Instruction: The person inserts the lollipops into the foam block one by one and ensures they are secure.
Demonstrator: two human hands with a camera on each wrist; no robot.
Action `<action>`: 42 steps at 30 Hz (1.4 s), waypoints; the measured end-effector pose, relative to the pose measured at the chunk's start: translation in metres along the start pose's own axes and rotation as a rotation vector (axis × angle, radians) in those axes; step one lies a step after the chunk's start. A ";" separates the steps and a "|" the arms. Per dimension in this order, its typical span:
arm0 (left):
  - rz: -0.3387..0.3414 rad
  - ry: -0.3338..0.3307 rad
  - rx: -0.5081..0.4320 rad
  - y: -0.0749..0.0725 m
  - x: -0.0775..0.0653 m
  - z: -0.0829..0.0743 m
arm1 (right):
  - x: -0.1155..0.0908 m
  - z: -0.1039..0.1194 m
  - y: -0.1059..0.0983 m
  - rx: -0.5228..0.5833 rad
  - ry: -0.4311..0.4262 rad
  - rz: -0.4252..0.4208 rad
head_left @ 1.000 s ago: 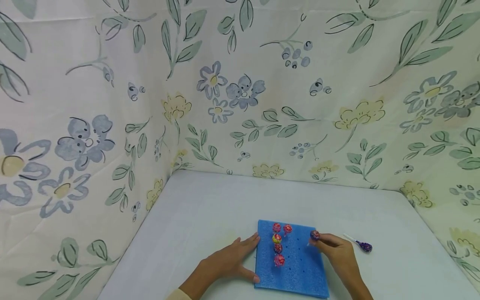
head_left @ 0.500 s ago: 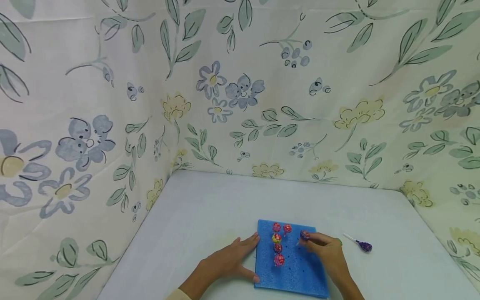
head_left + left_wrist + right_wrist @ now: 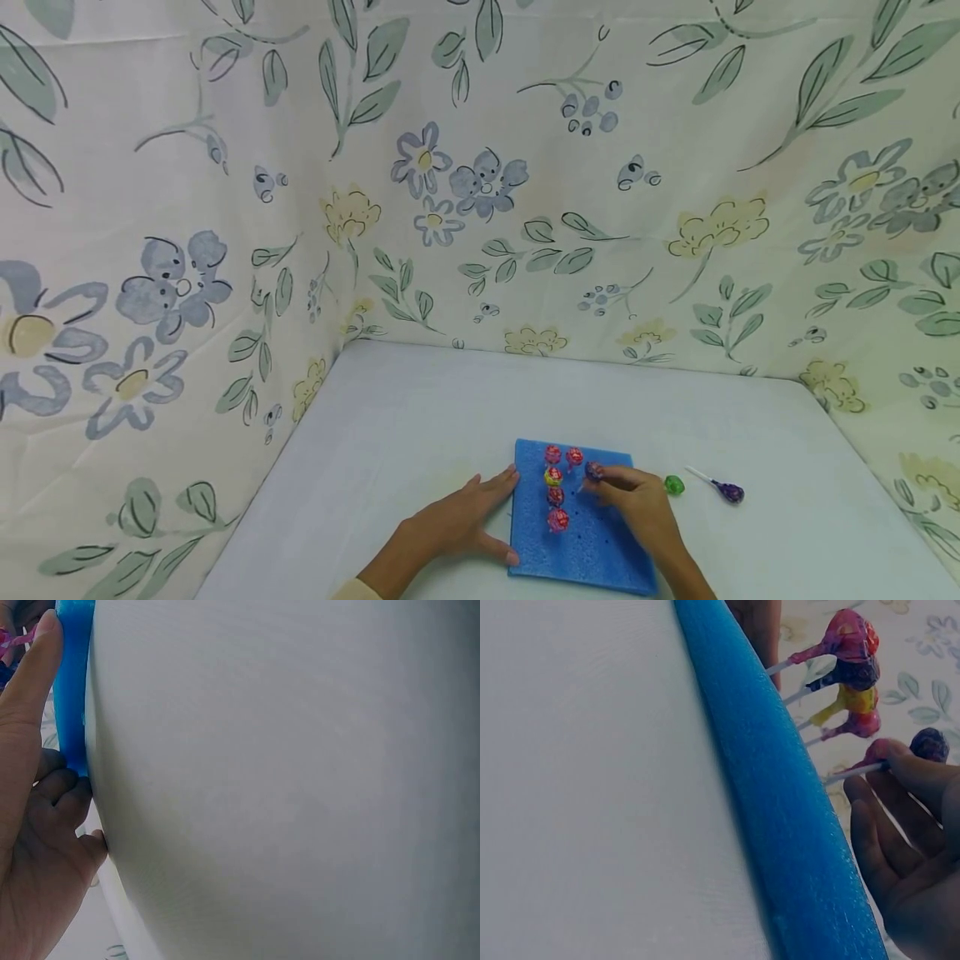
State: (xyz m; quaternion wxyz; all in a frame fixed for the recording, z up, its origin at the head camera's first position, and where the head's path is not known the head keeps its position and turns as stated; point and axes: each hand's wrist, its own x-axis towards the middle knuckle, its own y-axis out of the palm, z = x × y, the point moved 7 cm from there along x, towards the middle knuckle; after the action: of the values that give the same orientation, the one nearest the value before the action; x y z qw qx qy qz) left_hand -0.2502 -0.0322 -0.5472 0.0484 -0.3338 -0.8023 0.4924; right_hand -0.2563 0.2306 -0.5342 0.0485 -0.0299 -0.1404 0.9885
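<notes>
A blue foam board (image 3: 600,567) lies on the white table. Along its left edge rests my left hand (image 3: 459,521), fingers and thumb spread against the side. Between thumb and fingertips, my right hand (image 3: 641,504) pinches a dark purple lollipop (image 3: 593,472) by its stick, over the board's upper part. In the right wrist view the held lollipop's dark head (image 3: 930,744) tops a slanted stick whose lower end is close to the board. Several lollipops stand upright in the board: a yellow one (image 3: 553,477), a dark red one (image 3: 556,496), and pink-red ones such as the front one (image 3: 558,520).
Right of the board, a green lollipop (image 3: 674,485) lies partly behind my right hand. A purple lollipop (image 3: 727,492) with a white stick lies farther right. Small holes dot the board. A floral cloth (image 3: 525,275) hangs behind and at the sides of the table.
My right hand has moved left over the board with the dark purple lollipop, close to the standing ones. The green lollipop has come out from behind it. My left hand stays put.
</notes>
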 end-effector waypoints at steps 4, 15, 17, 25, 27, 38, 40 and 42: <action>-0.004 0.004 0.002 0.000 0.000 -0.001 | 0.002 -0.001 0.004 -0.022 0.006 0.006; -0.002 -0.009 0.008 -0.001 0.000 -0.002 | 0.002 0.001 0.011 -0.046 -0.018 0.048; -0.002 -0.009 0.005 -0.001 0.000 -0.001 | 0.003 0.000 0.012 -0.046 -0.016 0.060; 0.004 -0.010 -0.002 0.000 0.000 0.000 | 0.003 0.000 0.016 -0.099 -0.002 0.087; 0.002 -0.009 -0.001 0.000 0.001 0.000 | 0.004 0.001 0.016 -0.128 -0.002 0.084; -0.009 0.022 0.002 -0.001 0.001 -0.001 | 0.003 -0.002 0.013 -0.141 0.026 0.079; -0.006 0.022 0.005 0.000 0.001 -0.001 | 0.003 -0.005 0.010 -0.120 0.028 0.080; -0.002 0.016 -0.001 0.000 0.001 -0.001 | 0.002 -0.007 0.006 -0.083 0.029 0.081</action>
State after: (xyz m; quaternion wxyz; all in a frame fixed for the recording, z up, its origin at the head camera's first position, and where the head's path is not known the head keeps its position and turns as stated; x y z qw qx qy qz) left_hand -0.2504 -0.0312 -0.5468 0.0552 -0.3368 -0.8024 0.4895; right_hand -0.2587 0.2269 -0.5424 0.0090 -0.0521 -0.1793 0.9824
